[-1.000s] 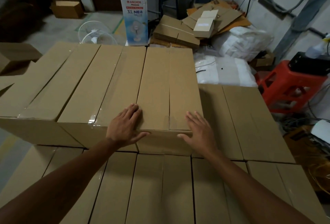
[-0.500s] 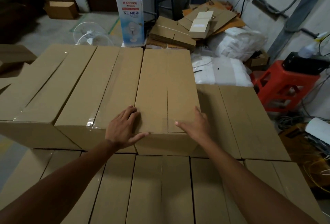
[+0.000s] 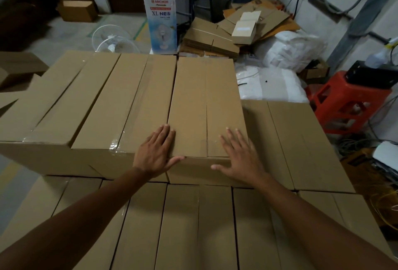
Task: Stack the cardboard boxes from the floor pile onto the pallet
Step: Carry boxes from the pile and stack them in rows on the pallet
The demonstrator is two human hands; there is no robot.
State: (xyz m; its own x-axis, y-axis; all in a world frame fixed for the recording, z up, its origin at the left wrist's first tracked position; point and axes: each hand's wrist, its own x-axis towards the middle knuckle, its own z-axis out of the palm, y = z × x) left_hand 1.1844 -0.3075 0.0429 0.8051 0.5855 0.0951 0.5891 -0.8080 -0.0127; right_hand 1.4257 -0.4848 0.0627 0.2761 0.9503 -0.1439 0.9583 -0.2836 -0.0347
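Note:
A long brown cardboard box [image 3: 204, 101] lies as the rightmost one of the top row on the stack. My left hand [image 3: 156, 153] rests flat on its near left corner, across the seam with the neighbouring box [image 3: 133, 106], thumb along the front edge. My right hand [image 3: 239, 157] lies flat with spread fingers on the near right corner, thumb on the front face. A lower layer of boxes [image 3: 178, 222] fills the foreground, and one lower box [image 3: 301, 144] shows to the right. The pallet is hidden under the stack.
A tall blue fan carton [image 3: 160, 15] and a white fan [image 3: 112, 41] stand behind the stack. Flattened cardboard [image 3: 232, 30] and white sacks [image 3: 286, 54] lie at the back right. A red plastic stool [image 3: 344, 101] and cables crowd the right side.
My right hand slid from the box's right edge back onto its top near corner, fingers spread. The left hand stayed put. The view shifted slightly.

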